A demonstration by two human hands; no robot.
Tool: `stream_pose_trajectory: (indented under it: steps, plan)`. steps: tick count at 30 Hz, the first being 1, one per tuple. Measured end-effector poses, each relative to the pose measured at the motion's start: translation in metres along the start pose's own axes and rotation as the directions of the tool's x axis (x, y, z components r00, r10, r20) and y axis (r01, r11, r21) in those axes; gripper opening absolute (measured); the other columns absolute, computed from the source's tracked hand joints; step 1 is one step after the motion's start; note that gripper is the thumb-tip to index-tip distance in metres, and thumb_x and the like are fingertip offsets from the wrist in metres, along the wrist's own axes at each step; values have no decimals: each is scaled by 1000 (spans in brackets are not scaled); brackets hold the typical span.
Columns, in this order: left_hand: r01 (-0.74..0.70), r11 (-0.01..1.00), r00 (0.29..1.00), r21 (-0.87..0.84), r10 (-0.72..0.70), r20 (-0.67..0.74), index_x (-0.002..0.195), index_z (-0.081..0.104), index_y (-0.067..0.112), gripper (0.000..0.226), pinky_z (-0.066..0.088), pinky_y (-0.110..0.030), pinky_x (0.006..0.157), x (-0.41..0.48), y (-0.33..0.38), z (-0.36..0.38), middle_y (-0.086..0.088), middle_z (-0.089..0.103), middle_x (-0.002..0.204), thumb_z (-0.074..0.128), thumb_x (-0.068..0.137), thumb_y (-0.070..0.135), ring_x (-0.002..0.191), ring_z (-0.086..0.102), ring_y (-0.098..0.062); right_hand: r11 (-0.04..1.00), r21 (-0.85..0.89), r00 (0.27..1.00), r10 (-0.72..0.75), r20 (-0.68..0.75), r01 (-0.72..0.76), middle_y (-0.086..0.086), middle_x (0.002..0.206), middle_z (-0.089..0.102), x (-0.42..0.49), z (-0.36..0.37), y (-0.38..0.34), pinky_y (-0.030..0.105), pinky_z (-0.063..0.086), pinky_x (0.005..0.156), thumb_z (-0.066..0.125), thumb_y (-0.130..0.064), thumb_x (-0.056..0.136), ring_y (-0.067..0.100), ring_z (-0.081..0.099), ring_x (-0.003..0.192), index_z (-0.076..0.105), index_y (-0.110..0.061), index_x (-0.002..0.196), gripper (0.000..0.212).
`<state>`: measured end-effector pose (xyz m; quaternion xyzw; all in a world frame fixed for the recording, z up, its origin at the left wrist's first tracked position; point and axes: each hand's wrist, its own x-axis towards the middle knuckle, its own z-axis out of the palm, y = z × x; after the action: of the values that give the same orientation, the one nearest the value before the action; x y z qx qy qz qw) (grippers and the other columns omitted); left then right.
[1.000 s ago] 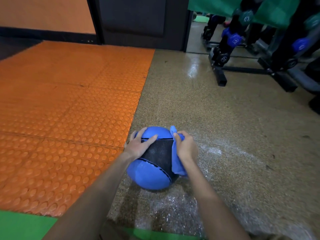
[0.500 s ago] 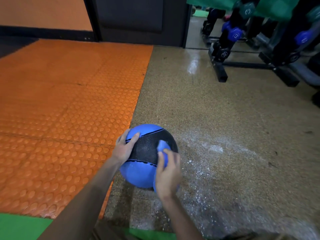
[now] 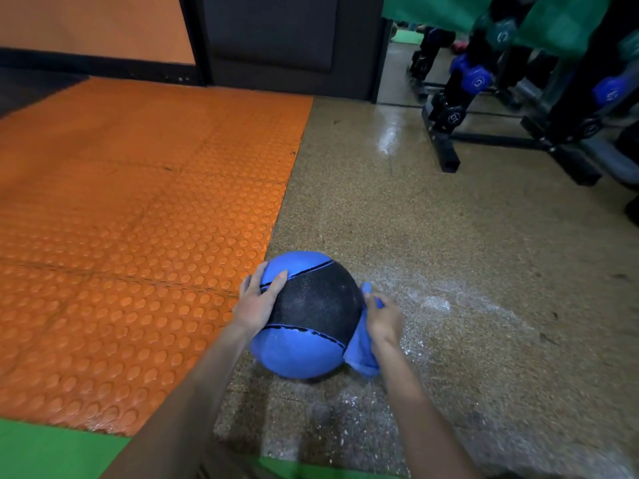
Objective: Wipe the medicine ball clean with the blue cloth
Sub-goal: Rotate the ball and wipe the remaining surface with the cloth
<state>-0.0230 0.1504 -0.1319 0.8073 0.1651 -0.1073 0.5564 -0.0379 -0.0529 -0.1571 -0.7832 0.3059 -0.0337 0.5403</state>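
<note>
Farthest left we see an orange studded mat (image 3: 138, 219) covering the floor, with a green strip (image 3: 52, 451) along its near edge. Just past the mat's right border, on the speckled tan floor (image 3: 449, 243), sits the medicine ball (image 3: 311, 316), blue at its top and bottom with a rough black band across the middle. The left hand (image 3: 257, 302) lies on the ball's left flank, palm against it, fingers spread and fairly straight, the thumb reaching onto the upper blue panel; it steadies the ball and grasps nothing. On the ball's right flank the blue cloth (image 3: 361, 350) is bunched between ball and palm, one tip poking up above the knuckles and the rest hanging down toward the floor. The right hand (image 3: 383, 319) has its fingers curled round that cloth and presses it against the side of the ball. Right of the hand the floor shows a pale glistening patch (image 3: 432, 302). At the far upper right stands a dark dumbbell rack (image 3: 446, 146) carrying blue dumbbells (image 3: 475, 77)
</note>
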Motion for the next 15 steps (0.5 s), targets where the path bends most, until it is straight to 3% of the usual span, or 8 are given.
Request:
stream_pose_trajectory:
  steps: [2, 4, 6, 8, 10, 12, 15]
  plan:
    - [-19, 1000, 1000, -15, 19, -15, 139, 36, 43, 92, 15, -46, 117, -1, -2, -2, -1, 20, 154, 45, 55, 81, 141, 22, -23, 969, -47, 970, -243, -31, 241, 6, 87, 66, -21, 1, -12, 29, 37, 63, 56, -28, 91, 22, 56, 76, 67, -14, 94, 18]
    - [-44, 999, 999, -22, 44, -15, 140, 36, 41, 83, 15, -45, 117, -1, -6, -3, -1, 21, 153, 52, 67, 76, 141, 21, -21, 934, -62, 930, -357, -90, 353, 5, 88, 68, -35, 9, -10, 33, 43, 66, 58, -29, 89, 24, 59, 77, 68, -16, 93, 17]
    - [-46, 999, 999, -26, 46, -5, 141, 34, 41, 77, 15, -44, 117, -6, -7, -3, 0, 18, 154, 54, 74, 72, 142, 20, -21, 965, -5, 958, -260, -122, 262, 7, 87, 68, -28, 11, -1, 33, 42, 66, 57, -29, 90, 25, 61, 79, 68, -16, 91, 17]
    - [-26, 1000, 1000, -15, 25, -9, 141, 31, 43, 87, 13, -46, 117, -11, -4, -1, 0, 15, 155, 48, 64, 77, 143, 19, -23, 994, 68, 993, -82, -88, 89, 9, 86, 66, -11, 6, 0, 30, 38, 66, 55, -30, 91, 26, 60, 81, 66, -17, 90, 18]
    - [-12, 1000, 1000, 15, 12, -9, 143, 28, 42, 84, 10, -47, 117, -15, 2, 4, -2, 11, 157, 44, 67, 74, 144, 15, -23, 1000, 11, 999, -4, -45, 4, 10, 93, 66, -4, -2, -11, 26, 34, 67, 53, -31, 92, 26, 59, 84, 66, -16, 96, 20]
    - [-11, 1000, 1000, 23, 11, -8, 144, 28, 41, 80, 9, -47, 117, -15, 6, 8, -4, 9, 157, 44, 71, 71, 145, 12, -22, 988, -114, 992, -111, -52, 105, 10, 98, 67, -13, -2, -25, 28, 35, 66, 53, -32, 92, 28, 60, 87, 66, -18, 99, 20]
    - [-19, 999, 999, 39, 20, -24, 143, 30, 39, 75, 9, -47, 117, -13, 9, 8, -5, 12, 156, 47, 76, 69, 145, 13, -20, 913, -198, 925, -374, -62, 356, 7, 103, 64, -44, 5, -25, 32, 39, 69, 54, -32, 91, 29, 59, 92, 66, -20, 102, 20]
